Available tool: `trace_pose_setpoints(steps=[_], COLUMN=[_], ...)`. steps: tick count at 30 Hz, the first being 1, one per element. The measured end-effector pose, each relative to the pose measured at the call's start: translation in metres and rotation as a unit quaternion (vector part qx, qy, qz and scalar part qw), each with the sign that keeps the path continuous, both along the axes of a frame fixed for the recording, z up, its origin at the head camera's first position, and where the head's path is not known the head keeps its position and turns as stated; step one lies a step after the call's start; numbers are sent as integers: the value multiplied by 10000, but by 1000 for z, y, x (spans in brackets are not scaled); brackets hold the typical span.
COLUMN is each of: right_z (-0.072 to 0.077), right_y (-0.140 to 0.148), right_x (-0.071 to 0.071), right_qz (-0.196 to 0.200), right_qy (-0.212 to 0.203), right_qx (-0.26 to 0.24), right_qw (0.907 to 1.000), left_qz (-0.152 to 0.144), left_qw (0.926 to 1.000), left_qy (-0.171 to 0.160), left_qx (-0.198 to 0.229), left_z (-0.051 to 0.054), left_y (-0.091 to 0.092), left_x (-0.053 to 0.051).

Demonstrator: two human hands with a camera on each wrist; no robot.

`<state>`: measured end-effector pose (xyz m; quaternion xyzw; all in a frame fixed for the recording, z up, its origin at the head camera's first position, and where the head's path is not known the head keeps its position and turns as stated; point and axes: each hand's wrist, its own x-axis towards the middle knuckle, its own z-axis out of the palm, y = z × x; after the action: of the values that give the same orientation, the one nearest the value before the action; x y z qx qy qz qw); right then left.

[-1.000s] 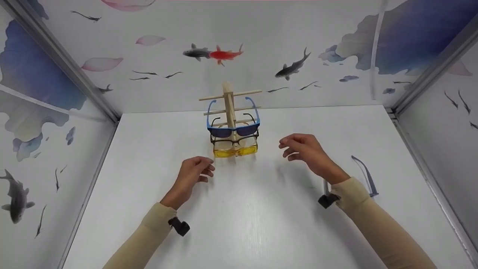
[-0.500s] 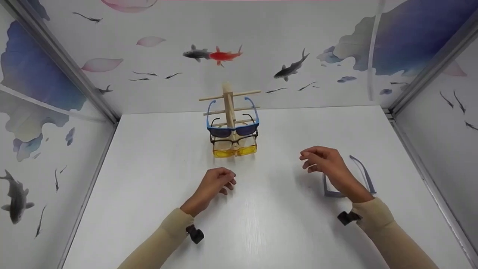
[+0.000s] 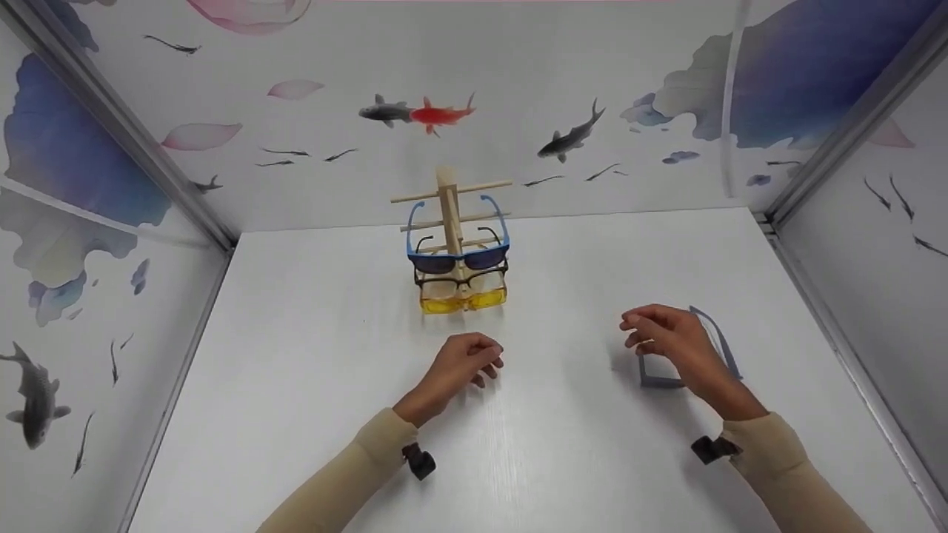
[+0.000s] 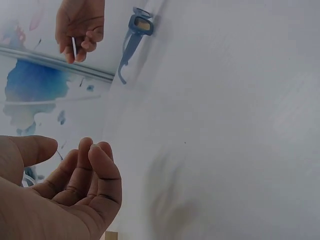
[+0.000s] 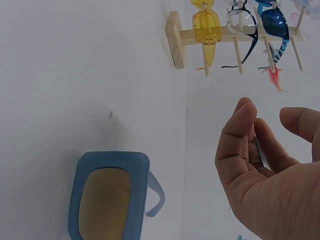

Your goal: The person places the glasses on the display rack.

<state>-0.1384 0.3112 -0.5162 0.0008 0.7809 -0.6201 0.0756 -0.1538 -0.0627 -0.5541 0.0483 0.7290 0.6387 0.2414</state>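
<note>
A pair of blue-grey glasses [image 3: 661, 383] with temples unfolded lies on the white table at the right. In the right wrist view these glasses [image 5: 135, 195] show a thick blue rim and a brownish lens. My right hand [image 3: 681, 344] hovers over them, fingers loosely bent, hiding part of the frame. Nothing is held by my left hand [image 3: 455, 374], which is above the table's middle with relaxed fingers. Beyond it stands a wooden glasses rack [image 3: 449, 211]. Blue sunglasses [image 3: 485, 258], black-framed glasses [image 3: 461, 282] and yellow glasses [image 3: 487, 299] hang on it, top to bottom.
The rack's topmost peg [image 3: 485, 186] carries no glasses. White walls [image 3: 296, 185] printed with fish and petals enclose the table [image 3: 311, 296] at the back and both sides. Metal strips [image 3: 837, 355] run along the side edges.
My left hand has moved right, from beside the rack to in front of it. The right hand has drawn back and to the right, over the blue-grey glasses. The rack stays put.
</note>
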Motion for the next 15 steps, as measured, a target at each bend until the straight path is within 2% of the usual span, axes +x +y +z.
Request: trace_pose_setpoints(steps=[9,15], right_z=[-4,-8], right_y=[12,22], right_x=[6,12], right_qz=[-153,-283], right_qy=[37,79], right_qx=[83,215], right_qw=[9998,9993], left_qz=[-177,-247], left_qw=[9998,9995], left_qy=[53,139], left_qx=[76,144], left_z=[-2,-2], left_y=[19,31], left_x=[1,-2])
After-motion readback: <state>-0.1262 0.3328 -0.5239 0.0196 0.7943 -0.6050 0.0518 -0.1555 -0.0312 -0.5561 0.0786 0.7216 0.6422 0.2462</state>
